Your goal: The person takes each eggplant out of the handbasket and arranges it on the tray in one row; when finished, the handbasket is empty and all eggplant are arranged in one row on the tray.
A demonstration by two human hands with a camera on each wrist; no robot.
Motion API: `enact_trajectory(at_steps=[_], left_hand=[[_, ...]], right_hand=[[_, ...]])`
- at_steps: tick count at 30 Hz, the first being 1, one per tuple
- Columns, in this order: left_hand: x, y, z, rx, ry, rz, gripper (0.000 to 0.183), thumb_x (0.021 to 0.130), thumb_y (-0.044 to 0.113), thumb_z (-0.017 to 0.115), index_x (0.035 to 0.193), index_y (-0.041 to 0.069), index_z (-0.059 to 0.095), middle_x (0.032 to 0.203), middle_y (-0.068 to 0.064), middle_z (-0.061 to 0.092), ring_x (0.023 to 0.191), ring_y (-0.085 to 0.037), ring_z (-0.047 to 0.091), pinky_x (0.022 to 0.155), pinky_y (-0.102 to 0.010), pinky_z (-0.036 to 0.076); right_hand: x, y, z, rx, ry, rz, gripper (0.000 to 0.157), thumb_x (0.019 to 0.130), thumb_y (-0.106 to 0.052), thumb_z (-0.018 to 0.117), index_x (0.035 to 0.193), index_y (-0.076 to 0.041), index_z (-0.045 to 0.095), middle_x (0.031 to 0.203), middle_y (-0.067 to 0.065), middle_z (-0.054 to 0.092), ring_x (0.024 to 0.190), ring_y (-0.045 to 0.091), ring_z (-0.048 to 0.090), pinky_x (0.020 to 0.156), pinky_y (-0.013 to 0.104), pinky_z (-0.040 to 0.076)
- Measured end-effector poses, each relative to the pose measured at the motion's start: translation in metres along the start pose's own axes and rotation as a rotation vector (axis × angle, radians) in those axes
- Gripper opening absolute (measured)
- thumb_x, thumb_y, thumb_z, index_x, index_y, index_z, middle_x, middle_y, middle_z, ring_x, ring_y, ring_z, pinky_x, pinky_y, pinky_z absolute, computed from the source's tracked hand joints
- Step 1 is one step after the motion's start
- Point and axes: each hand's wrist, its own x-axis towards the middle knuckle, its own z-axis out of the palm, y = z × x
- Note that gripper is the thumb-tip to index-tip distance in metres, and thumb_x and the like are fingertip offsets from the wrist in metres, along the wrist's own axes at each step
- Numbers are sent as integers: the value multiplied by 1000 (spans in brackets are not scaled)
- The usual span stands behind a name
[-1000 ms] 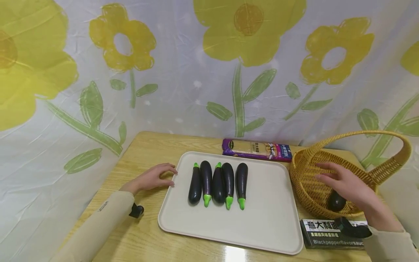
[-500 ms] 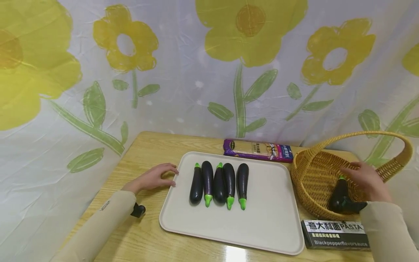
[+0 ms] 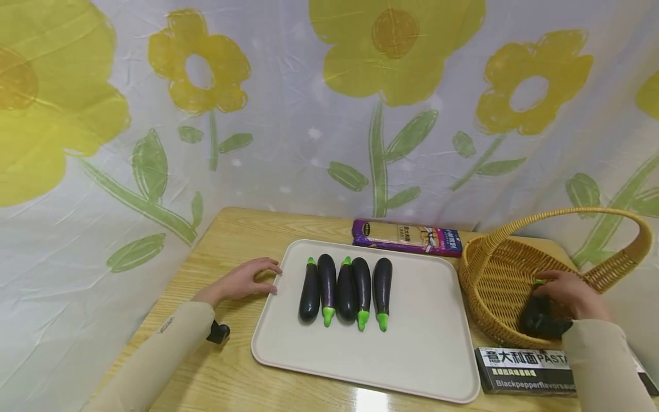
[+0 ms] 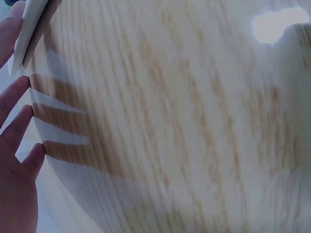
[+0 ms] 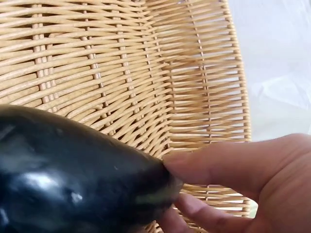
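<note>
Inside the wicker basket (image 3: 480,315), my right hand (image 3: 574,294) pinches the narrow end of a dark eggplant (image 5: 82,174) between thumb and fingers. In the head view, that hand and the wrist camera partly cover the eggplant. My left hand (image 3: 247,279) rests at the left rim of the white tray (image 3: 422,349), its fingers loosely bent. Up close in the left wrist view, its fingertips (image 4: 36,150) lie on the wood beside the tray's edge. On the tray several eggplants (image 3: 310,293) lie side by side, their green stems pointing in differing directions.
A purple pasta packet (image 3: 407,237) lies behind the tray. A black pasta box (image 3: 525,372) sits in front of the basket, partly under my right sleeve. The basket's tall handle (image 3: 571,210) arches over its opening. A flowered curtain (image 3: 288,143) hangs behind the wooden table (image 3: 231,240).
My right hand has come down from above the basket to the eggplant inside and now grips its narrow end. My left hand stays at the tray's rim.
</note>
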Motion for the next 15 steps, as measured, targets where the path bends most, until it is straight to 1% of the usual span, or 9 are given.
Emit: enact_trajectory(at_steps=[1, 2, 5, 7, 9, 11, 12, 14, 15], left_hand=[[0, 0, 0, 7, 1, -1, 47, 86, 41, 74, 125, 17, 63, 142, -17, 50, 135, -39, 39, 111, -58, 28], [-1, 0, 0, 9, 3, -6, 47, 86, 41, 74, 126, 17, 63, 142, -16, 50, 136, -39, 38, 112, -58, 28], [-1, 0, 1, 28, 11, -8, 49, 87, 42, 73, 128, 17, 62, 142, -16, 50, 136, -40, 38, 111, -59, 28], [-1, -1, 2, 39, 16, -12, 50, 88, 43, 72, 129, 16, 61, 142, -16, 50, 137, -40, 37, 111, -59, 28], [-1, 0, 3, 41, 23, -12, 51, 88, 42, 72, 130, 15, 61, 142, -16, 50, 137, -40, 37, 112, -59, 27], [-1, 1, 3, 39, 31, -7, 52, 88, 42, 72, 130, 13, 60, 142, -17, 50, 136, -41, 37, 112, -58, 27], [-1, 1, 3, 35, 34, -9, 52, 88, 41, 72, 131, 13, 60, 142, -16, 50, 137, -40, 37, 112, -58, 27], [0, 1, 3, 33, 38, -4, 53, 88, 41, 72, 131, 12, 60, 141, -16, 51, 136, -40, 38, 112, -57, 27], [0, 1, 3, 33, 38, -3, 53, 88, 41, 72, 131, 12, 59, 141, -16, 51, 136, -40, 38, 112, -57, 27]], right_hand=[[0, -1, 1, 19, -7, 6, 65, 93, -5, 54, 140, 20, 17, 75, -2, 56, 57, 10, 53, 56, 34, 52], [0, -1, 1, 19, -13, -1, 66, 92, -5, 55, 139, 20, 16, 82, 1, 57, 61, 11, 55, 59, 34, 53], [3, -1, 2, -9, -33, -4, 67, 93, -7, 57, 139, 20, 16, 98, 21, 55, 70, 14, 57, 64, 37, 54], [6, 0, 2, -30, -44, -10, 67, 93, -7, 57, 140, 20, 17, 113, 34, 47, 78, 16, 58, 67, 38, 54], [9, 1, 2, -69, -34, -44, 65, 94, -6, 56, 140, 21, 18, 123, 43, 39, 84, 17, 58, 69, 35, 54], [12, 2, 2, -82, -15, -70, 65, 95, -5, 55, 141, 20, 18, 131, 48, 31, 84, 17, 59, 69, 34, 53], [14, 3, 2, -81, -6, -88, 64, 95, -5, 55, 142, 19, 18, 132, 49, 29, 84, 17, 60, 68, 33, 54], [16, 5, 3, -64, 0, -117, 63, 96, -4, 54, 142, 19, 18, 134, 52, 22, 82, 17, 60, 67, 33, 54], [17, 7, 3, -43, -5, -119, 64, 96, -4, 54, 143, 18, 17, 135, 53, 19, 82, 18, 61, 67, 33, 55]])
